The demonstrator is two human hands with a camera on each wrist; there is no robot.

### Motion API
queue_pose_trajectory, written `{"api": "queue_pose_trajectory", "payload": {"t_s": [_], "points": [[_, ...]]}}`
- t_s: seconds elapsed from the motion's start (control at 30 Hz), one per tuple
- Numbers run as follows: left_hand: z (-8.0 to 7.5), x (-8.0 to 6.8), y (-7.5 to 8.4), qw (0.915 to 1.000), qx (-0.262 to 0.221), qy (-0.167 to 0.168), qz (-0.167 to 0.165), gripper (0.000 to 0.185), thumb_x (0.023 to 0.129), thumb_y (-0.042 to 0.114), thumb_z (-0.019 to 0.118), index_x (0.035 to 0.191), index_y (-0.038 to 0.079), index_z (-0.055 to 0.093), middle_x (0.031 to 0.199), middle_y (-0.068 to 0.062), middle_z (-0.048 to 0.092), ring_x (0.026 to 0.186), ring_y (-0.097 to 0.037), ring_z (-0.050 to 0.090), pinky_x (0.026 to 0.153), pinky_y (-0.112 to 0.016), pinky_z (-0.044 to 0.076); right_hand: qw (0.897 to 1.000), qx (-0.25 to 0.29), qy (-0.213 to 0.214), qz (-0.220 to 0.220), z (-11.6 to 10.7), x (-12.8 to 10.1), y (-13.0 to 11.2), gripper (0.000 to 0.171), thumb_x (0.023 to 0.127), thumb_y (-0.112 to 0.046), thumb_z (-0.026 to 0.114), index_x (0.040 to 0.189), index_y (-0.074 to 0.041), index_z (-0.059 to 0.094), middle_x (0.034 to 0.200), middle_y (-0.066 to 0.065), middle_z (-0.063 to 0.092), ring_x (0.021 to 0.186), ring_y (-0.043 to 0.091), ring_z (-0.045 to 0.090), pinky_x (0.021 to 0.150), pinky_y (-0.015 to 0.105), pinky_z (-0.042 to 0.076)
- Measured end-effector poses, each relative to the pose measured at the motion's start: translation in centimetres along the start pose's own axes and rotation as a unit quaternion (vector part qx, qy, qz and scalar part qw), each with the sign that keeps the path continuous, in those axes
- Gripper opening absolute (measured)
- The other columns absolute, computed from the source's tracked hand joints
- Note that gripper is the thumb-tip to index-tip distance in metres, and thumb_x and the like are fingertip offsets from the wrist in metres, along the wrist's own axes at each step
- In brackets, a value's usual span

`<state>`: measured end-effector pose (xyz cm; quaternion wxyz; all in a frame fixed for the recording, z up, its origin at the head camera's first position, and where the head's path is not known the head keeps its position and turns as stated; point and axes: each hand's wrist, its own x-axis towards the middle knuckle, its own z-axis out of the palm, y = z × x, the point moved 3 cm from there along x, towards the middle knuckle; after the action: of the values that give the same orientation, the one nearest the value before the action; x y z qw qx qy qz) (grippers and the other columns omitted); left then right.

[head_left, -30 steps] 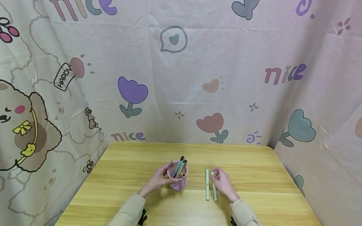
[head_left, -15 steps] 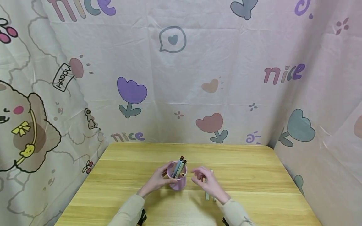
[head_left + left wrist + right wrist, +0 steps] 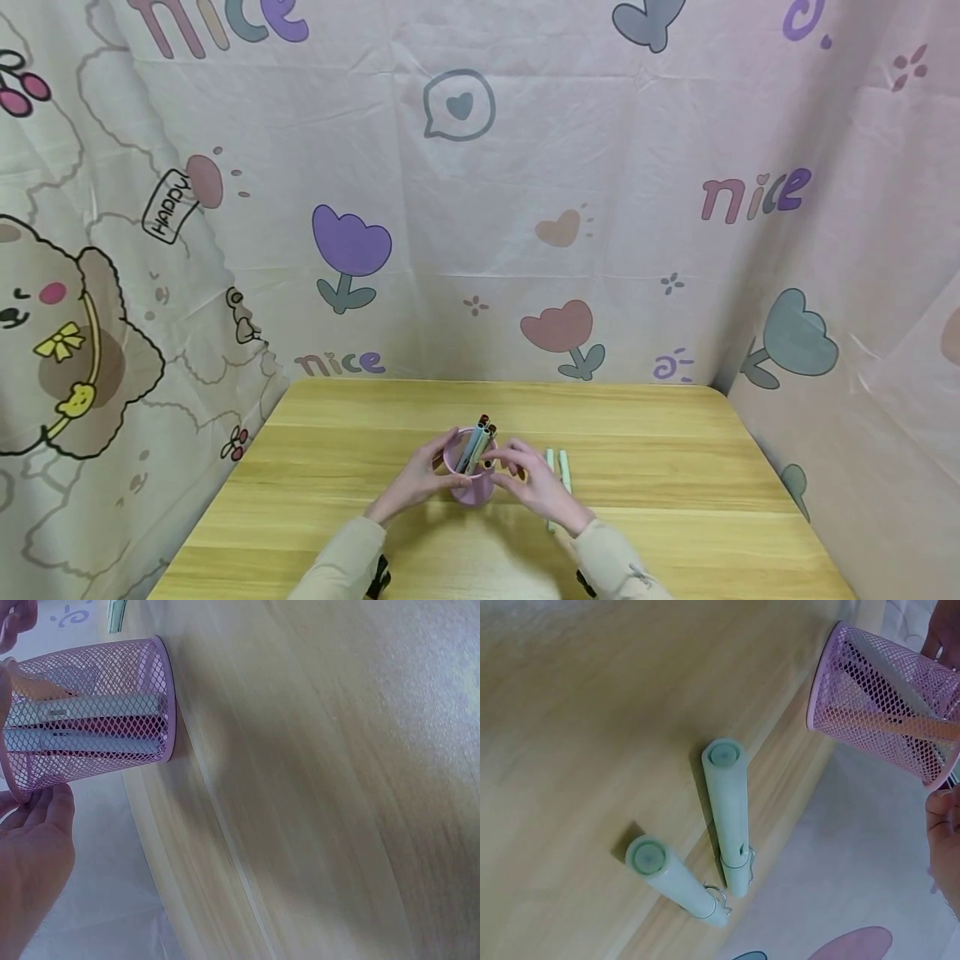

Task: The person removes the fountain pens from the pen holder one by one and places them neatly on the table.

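Standing near the middle of the wooden table (image 3: pixel 337 417), a pink pen holder (image 3: pixel 472 493) is made of open mesh, with a smooth rim around its round mouth and a matching band at its base. It is gripped near the rim by the left hand (image 3: pixel 416 479), whose thumb and fingers are set apart around the wall. At the opposite side of the mouth, the right hand (image 3: pixel 542 483) is held with thumb and forefinger slightly parted; whether anything is pinched between them cannot be told. Inside the pen holder, a bluish pen (image 3: pixel 105 741), a pale pen (image 3: pixel 82 709) and an orange pen (image 3: pixel 892 724) are seen through the mesh, and dark ends (image 3: pixel 484 419) are shown above the rim. Two pale green pens (image 3: pixel 727 795) are laid near each other on the table, to the right of the pen holder and partly hidden by the right hand in the head view; each is finished with a round end and a shiny curved clip. A small mark on the pale pen is too blurred to be read. On the curtain (image 3: pixel 480 208) behind, "nice" is printed several times in multicoloured letters, and "HAPPY" is lettered in black on a drawn sign (image 3: pixel 168 206) at the left
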<state>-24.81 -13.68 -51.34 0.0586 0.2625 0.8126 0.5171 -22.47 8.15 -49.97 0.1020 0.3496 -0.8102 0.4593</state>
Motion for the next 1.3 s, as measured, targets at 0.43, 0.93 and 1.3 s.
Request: {"api": "queue_pose_trajectory", "payload": {"t_s": [0.43, 0.93, 1.3], "points": [[0.0, 0.0, 0.0, 1.0, -0.006, 0.002, 0.0, 0.097, 0.084, 0.021, 0.08, 0.151, -0.016, 0.022, 0.153, -0.036, 0.038, 0.138, -0.052, 0.044, 0.117, -0.059, 0.037, 0.999, -0.036, -0.007, 0.027, 0.2, 0.8, -0.3, 0.028, 0.086, -0.008, 0.076, 0.114, -0.01, 0.073, 0.09, 0.014, 0.058, 0.078, 0.028, 0.052, 0.064, 0.028, 0.05], [0.1, 0.0, -0.2, 1.0, 0.0, 0.002, 0.009, 0.095, 0.085, 0.021, 0.08, 0.151, -0.016, 0.023, 0.153, -0.035, 0.039, 0.138, -0.051, 0.045, 0.117, -0.058, 0.037, 0.999, -0.043, 0.027, 0.008, 0.3, 1.4, -0.2, 0.023, 0.083, -0.007, 0.078, 0.105, -0.011, 0.073, 0.097, -0.004, 0.061, 0.082, -0.001, 0.044, 0.067, 0.032, 0.054], [0.0, 0.0, -0.2, 0.9999, 0.007, 0.003, 0.007, 0.096, 0.085, 0.023, 0.08, 0.151, -0.017, 0.023, 0.153, -0.035, 0.039, 0.139, -0.051, 0.044, 0.118, -0.058, 0.037, 0.996, -0.025, 0.082, -0.01, -0.1, 1.3, -0.6, 0.023, 0.082, -0.006, 0.08, 0.103, -0.008, 0.072, 0.098, 0.0, 0.065, 0.073, 0.012, 0.052, 0.058, 0.029, 0.052]]}}
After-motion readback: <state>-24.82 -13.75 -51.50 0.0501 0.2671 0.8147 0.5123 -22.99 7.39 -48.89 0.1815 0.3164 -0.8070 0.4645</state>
